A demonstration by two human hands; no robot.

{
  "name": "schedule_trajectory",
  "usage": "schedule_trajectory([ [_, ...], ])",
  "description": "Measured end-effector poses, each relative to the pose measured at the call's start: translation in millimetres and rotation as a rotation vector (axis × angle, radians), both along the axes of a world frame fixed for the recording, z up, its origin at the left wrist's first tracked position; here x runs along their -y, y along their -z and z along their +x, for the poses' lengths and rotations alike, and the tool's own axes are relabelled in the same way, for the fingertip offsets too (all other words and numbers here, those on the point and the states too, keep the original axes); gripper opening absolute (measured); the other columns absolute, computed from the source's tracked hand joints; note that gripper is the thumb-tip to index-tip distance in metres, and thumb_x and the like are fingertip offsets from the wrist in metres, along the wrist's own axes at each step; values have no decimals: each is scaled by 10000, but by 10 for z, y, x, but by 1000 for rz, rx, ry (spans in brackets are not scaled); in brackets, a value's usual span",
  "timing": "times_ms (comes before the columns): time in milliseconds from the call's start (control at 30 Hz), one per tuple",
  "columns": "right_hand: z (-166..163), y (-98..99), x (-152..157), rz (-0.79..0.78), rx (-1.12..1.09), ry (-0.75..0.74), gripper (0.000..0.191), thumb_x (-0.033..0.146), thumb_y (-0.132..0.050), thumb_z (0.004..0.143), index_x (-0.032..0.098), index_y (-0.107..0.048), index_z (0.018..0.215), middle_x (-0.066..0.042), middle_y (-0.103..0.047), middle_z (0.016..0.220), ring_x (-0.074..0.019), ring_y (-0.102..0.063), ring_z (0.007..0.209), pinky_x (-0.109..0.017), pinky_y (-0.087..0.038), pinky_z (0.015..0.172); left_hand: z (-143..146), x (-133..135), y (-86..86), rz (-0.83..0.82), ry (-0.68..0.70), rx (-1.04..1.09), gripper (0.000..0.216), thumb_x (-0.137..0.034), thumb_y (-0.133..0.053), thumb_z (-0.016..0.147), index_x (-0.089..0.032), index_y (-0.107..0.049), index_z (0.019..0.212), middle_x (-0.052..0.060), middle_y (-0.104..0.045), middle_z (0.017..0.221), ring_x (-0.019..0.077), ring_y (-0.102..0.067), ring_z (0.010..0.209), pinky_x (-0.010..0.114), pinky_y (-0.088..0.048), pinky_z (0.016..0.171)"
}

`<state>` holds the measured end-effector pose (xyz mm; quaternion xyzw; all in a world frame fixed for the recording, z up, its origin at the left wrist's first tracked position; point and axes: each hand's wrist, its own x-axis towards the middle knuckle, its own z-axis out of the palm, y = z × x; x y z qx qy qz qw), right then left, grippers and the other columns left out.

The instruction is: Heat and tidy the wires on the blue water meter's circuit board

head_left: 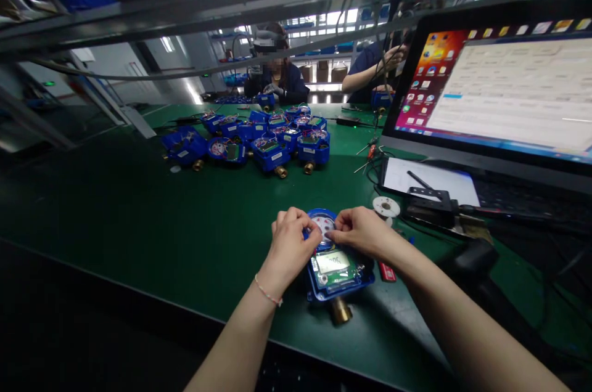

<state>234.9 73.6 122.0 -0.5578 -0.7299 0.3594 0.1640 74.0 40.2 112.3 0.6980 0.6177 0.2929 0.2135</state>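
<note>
A blue water meter (pixel 340 287) lies on the green table before me, its brass pipe end (pixel 341 310) toward me. Its LCD screen (pixel 332 261) sits on a green circuit board and shows digits. Behind the screen is a round white dial (pixel 323 228) with red marks. My left hand (pixel 293 236) grips the dial's left edge, fingers curled and thumb on its face. From the right, my right hand (pixel 356 228) pinches the dial's opposite edge between thumb and bent fingers. The fingertips partly cover the dial's rim.
Several blue meters (pixel 271 151) with exposed wiring stand further back. At right are a monitor (pixel 499 84), a paper sheet (pixel 428 181), a white disc (pixel 386 206), a red object (pixel 387 272) and a dark handheld device (pixel 476 262). Two people (pixel 277 74) sit across, under an overhead shelf (pixel 198 7).
</note>
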Motion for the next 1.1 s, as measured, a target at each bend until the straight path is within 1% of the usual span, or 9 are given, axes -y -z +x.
schedule_trajectory([
  [67, -6, -1, 0, -20, -122, -29, 185, 321, -604, 635, 168, -532, 562, 43, -468, 501, -72, -369, 473, -216, -250, 445, 10, 41, -19, -136, 57, 28, 78, -249, -584, 769, -221, -639, 722, 29, -518, 916, 229, -394, 924, 373, -299, 807],
  [133, 11, -21, 5, -91, -263, -39, 209, 351, -622, 629, 160, -550, 588, 45, -469, 510, -68, -357, 477, -217, -242, 450, 7, 30, -6, -183, 116, 72, 62, -311, -634, 741, -272, -663, 778, 24, -526, 933, 245, -387, 933, 382, -279, 800],
  [200, 38, -45, 9, -169, -383, -25, 256, 388, -663, 598, 151, -567, 609, 38, -497, 528, -71, -374, 489, -220, -255, 467, -4, -3, 25, -163, 149, 122, 69, -310, -656, 716, -287, -670, 781, 22, -544, 902, 252, -393, 922, 380, -266, 788],
  [333, 92, -18, 21, -257, -577, 10, 319, 397, -740, 536, 137, -572, 610, 26, -545, 569, -79, -429, 547, -223, -296, 531, -41, -42, 88, -93, 198, 351, 119, -289, -601, 744, -215, -637, 658, 26, -570, 795, 231, -427, 857, 345, -280, 767],
  [433, 119, 75, 39, -325, -705, 9, 338, 410, -740, 569, 141, -542, 622, 33, -553, 585, -71, -439, 552, -217, -296, 537, -51, -24, 119, -84, 190, 468, 161, -287, -571, 766, -185, -602, 646, 29, -562, 778, 217, -434, 841, 319, -296, 764],
  [567, 132, 166, 46, -410, -866, -41, 312, 410, -694, 655, 149, -523, 664, 15, -599, 636, -77, -488, 583, -216, -324, 560, -13, 13, 134, -187, 99, 542, 142, -290, -561, 779, -175, -615, 714, 32, -486, 789, 189, -446, 784, 282, -325, 689],
  [700, 167, 145, 26, -457, -815, -52, 308, 420, -673, 676, 140, -549, 638, 34, -544, 584, -61, -442, 542, -212, -305, 536, 15, 16, 112, -216, 89, 595, 153, -266, -552, 782, -155, -590, 683, 27, -447, 785, 162, -443, 738, 264, -329, 664],
  [900, 265, 102, -13, -529, -675, -86, 347, 399, -706, 627, 146, -620, 849, -8, -602, 714, -84, -465, 587, -226, -296, 513, -22, -8, 117, -163, 103, 546, 154, -257, -550, 772, -163, -595, 658, 24, -468, 714, 171, -446, 741, 275, -325, 678],
  [1100, 240, 183, -63, -502, -691, -8, 261, 369, -715, 618, 144, -597, 680, 24, -561, 581, -45, -370, 474, -214, -191, 446, -36, -18, 180, -239, 164, 731, 190, -297, -620, 730, -155, -597, 854, 49, -581, 787, 188, -508, 787, 298, -387, 719],
])
